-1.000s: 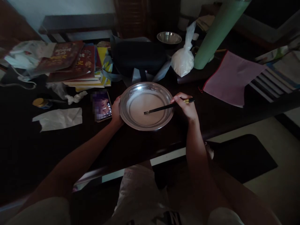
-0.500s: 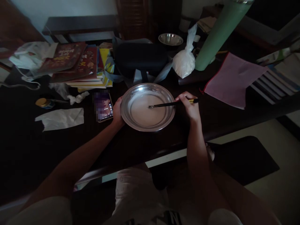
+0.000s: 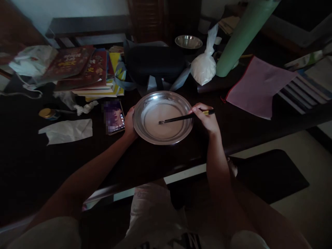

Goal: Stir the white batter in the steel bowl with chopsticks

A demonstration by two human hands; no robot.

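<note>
A wide metal bowl (image 3: 138,129) stands on the dark table (image 3: 166,159), holding a pale, cloudy mixture (image 3: 166,131). My left hand (image 3: 130,123) grips the bowl's left rim, with some fingers hidden behind it. In my right hand (image 3: 206,117) is a pair of black chopsticks (image 3: 178,118) with yellow marks at the top. Their tips dip into the mixture near its middle. Just left of my left hand lies a phone (image 3: 114,117) with its screen lit.
Behind the bowl are a black case (image 3: 155,64), a tied bag of white powder (image 3: 203,69), a green cylinder (image 3: 243,41) and a smaller metal bowl (image 3: 188,42). Stacked books (image 3: 95,69), a jar (image 3: 48,114) and paper (image 3: 68,131) lie left; a pink mesh pouch (image 3: 259,88) lies right.
My right hand has shifted slightly left, and the chopstick tips have moved left and a little nearer to me in the mixture. My left hand stays on the rim.
</note>
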